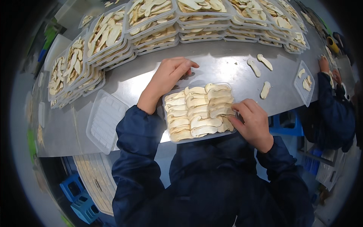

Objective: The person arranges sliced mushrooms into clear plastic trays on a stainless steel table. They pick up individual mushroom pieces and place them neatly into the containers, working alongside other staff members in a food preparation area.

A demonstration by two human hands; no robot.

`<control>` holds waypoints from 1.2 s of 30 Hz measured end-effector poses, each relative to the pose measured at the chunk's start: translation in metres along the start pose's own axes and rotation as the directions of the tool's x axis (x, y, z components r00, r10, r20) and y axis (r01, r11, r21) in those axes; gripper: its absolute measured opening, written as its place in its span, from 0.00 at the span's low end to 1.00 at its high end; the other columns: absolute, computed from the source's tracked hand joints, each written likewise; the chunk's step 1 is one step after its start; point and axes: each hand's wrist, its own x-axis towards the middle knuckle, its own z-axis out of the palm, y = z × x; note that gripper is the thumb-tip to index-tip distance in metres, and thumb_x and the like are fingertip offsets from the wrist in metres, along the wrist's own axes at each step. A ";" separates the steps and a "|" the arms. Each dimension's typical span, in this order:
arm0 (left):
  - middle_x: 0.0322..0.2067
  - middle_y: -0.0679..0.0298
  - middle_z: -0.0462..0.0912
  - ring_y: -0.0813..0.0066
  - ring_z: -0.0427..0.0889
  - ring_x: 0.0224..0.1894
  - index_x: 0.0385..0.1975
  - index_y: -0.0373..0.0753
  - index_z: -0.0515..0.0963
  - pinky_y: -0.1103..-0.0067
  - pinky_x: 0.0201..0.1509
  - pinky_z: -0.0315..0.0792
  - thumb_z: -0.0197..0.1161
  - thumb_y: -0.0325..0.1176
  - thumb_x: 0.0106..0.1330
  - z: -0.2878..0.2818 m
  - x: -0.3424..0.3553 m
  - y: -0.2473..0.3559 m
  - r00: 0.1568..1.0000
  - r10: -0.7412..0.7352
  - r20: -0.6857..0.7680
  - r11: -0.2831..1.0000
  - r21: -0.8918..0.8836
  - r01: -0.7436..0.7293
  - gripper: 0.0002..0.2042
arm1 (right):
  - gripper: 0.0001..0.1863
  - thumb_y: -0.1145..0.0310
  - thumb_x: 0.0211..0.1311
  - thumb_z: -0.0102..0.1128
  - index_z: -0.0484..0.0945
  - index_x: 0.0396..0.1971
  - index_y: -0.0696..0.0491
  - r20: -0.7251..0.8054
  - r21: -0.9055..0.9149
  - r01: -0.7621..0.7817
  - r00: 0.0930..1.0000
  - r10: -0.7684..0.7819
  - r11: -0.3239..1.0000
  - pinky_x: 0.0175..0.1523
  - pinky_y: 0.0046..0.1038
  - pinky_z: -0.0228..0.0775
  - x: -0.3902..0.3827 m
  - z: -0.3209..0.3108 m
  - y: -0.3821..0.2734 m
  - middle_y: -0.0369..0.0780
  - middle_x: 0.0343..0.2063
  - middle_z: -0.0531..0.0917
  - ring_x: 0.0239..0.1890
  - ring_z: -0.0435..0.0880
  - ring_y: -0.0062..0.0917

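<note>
A clear plastic tray (165, 113) lies at the table's near edge, filled with pale mushroom slices laid overlapping in three columns. At its right side, my right hand (252, 123) pinches the end of a mushroom slice (222, 111) in the right column between thumb and fingers. Beyond the tray's far left corner, my left hand (172, 75) hovers over or rests on the metal table, fingers loosely bent and apart, with nothing visible in them. Loose mushroom slices (265, 90) lie on the table to the right of the tray.
Stacked trays of mushroom slices (107, 34) curve along the table's far side and left. An unfilled clear tray (107, 120) sits left of my left forearm. Another tray (302, 84) with a few slices stands at right, near a co-worker's sleeve (332, 106). Blue stools (286, 124) stand below.
</note>
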 end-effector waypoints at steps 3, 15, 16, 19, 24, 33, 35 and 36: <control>0.23 0.62 0.78 0.74 0.76 0.26 0.38 0.33 0.84 0.79 0.32 0.70 0.50 0.40 0.71 0.001 0.001 0.006 0.997 -0.078 0.005 0.997 -0.005 0.078 0.18 | 0.11 0.73 0.48 0.68 0.78 0.33 0.56 -0.082 -0.016 -0.064 0.995 0.062 0.998 0.35 0.32 0.71 0.000 -0.008 0.016 0.41 0.28 0.77 0.31 0.78 0.36; 0.24 0.65 0.78 0.77 0.74 0.26 0.39 0.32 0.84 0.80 0.31 0.69 0.51 0.43 0.72 0.000 0.002 0.003 0.999 -0.043 0.010 0.999 -0.007 0.043 0.20 | 0.14 0.64 0.52 0.65 0.78 0.34 0.58 -0.135 -0.287 -0.402 0.915 0.379 0.869 0.40 0.35 0.71 0.061 -0.041 0.175 0.46 0.32 0.79 0.34 0.80 0.40; 0.24 0.65 0.78 0.77 0.74 0.26 0.39 0.33 0.84 0.79 0.31 0.69 0.50 0.43 0.72 0.000 0.001 0.003 0.999 -0.039 0.013 0.999 -0.009 0.039 0.20 | 0.13 0.66 0.52 0.63 0.77 0.33 0.58 -0.115 -0.251 -0.446 0.895 0.431 0.859 0.41 0.35 0.70 0.061 -0.040 0.175 0.47 0.33 0.79 0.37 0.79 0.42; 0.24 0.64 0.78 0.77 0.75 0.27 0.39 0.33 0.84 0.79 0.32 0.69 0.50 0.42 0.72 0.001 0.003 0.005 0.999 -0.034 0.019 0.999 -0.005 0.034 0.19 | 0.12 0.65 0.52 0.60 0.77 0.33 0.56 -0.168 -0.241 -0.440 0.897 0.409 0.865 0.43 0.38 0.70 0.054 -0.043 0.177 0.45 0.34 0.78 0.38 0.78 0.44; 0.24 0.62 0.79 0.73 0.76 0.27 0.39 0.33 0.83 0.78 0.32 0.69 0.50 0.40 0.71 0.000 0.000 0.005 0.999 -0.045 0.015 0.999 0.018 0.045 0.18 | 0.10 0.72 0.50 0.62 0.74 0.33 0.56 0.012 0.045 -0.152 0.988 0.152 0.987 0.40 0.34 0.70 0.037 -0.055 0.075 0.43 0.31 0.75 0.35 0.76 0.41; 0.26 0.64 0.79 0.74 0.76 0.29 0.39 0.33 0.84 0.79 0.35 0.70 0.46 0.47 0.74 -0.001 -0.001 -0.001 0.999 -0.017 0.038 0.999 0.052 0.015 0.24 | 0.14 0.77 0.49 0.67 0.74 0.37 0.57 0.322 0.211 -0.034 0.946 -0.036 0.977 0.34 0.28 0.72 0.005 -0.018 0.003 0.42 0.32 0.73 0.30 0.78 0.33; 0.26 0.64 0.79 0.74 0.76 0.29 0.39 0.34 0.84 0.79 0.35 0.70 0.46 0.48 0.74 -0.002 -0.001 -0.001 0.999 -0.014 0.040 0.998 0.055 0.012 0.24 | 0.15 0.77 0.49 0.67 0.74 0.38 0.58 0.313 0.198 -0.011 0.948 -0.052 0.980 0.35 0.29 0.72 0.006 -0.016 0.001 0.42 0.32 0.73 0.30 0.78 0.34; 0.26 0.64 0.79 0.75 0.76 0.29 0.39 0.34 0.84 0.79 0.35 0.70 0.46 0.48 0.74 -0.002 -0.002 -0.001 0.999 -0.012 0.043 0.998 0.056 0.010 0.24 | 0.15 0.76 0.49 0.67 0.74 0.38 0.58 0.309 0.190 -0.005 0.949 -0.055 0.982 0.36 0.31 0.72 0.007 -0.015 0.000 0.43 0.33 0.73 0.32 0.78 0.36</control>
